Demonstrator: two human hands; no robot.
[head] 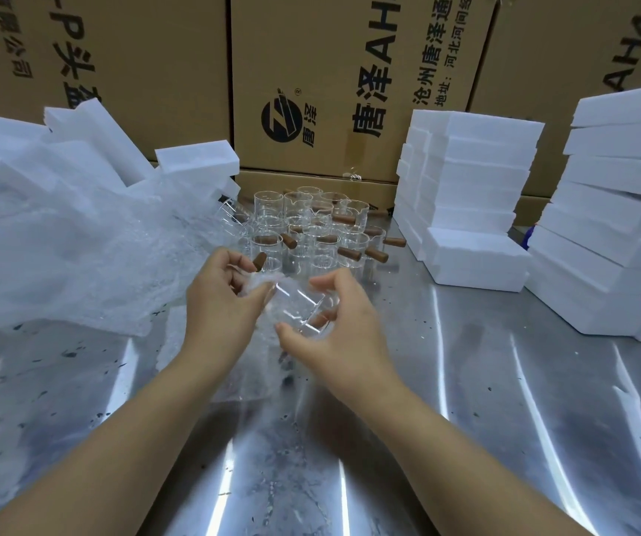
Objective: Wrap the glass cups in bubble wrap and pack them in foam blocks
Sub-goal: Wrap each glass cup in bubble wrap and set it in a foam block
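A clear glass cup (298, 309) with a brown wooden handle lies tilted on its side between my hands, above the steel table. My right hand (334, 326) curls round its lower end, thumb on top and fingers beneath near the handle. My left hand (226, 292) pinches a piece of bubble wrap (259, 282) at the cup's upper end. Behind them stand several more glass cups (311, 226) with wooden handles. White foam blocks (469, 210) are stacked at the right.
A big heap of bubble wrap (59, 257) and loose foam blocks (90, 141) fill the left. A second foam stack (620, 226) rises at far right. Cardboard boxes (330, 71) wall off the back. The steel table (349, 458) stretches toward me.
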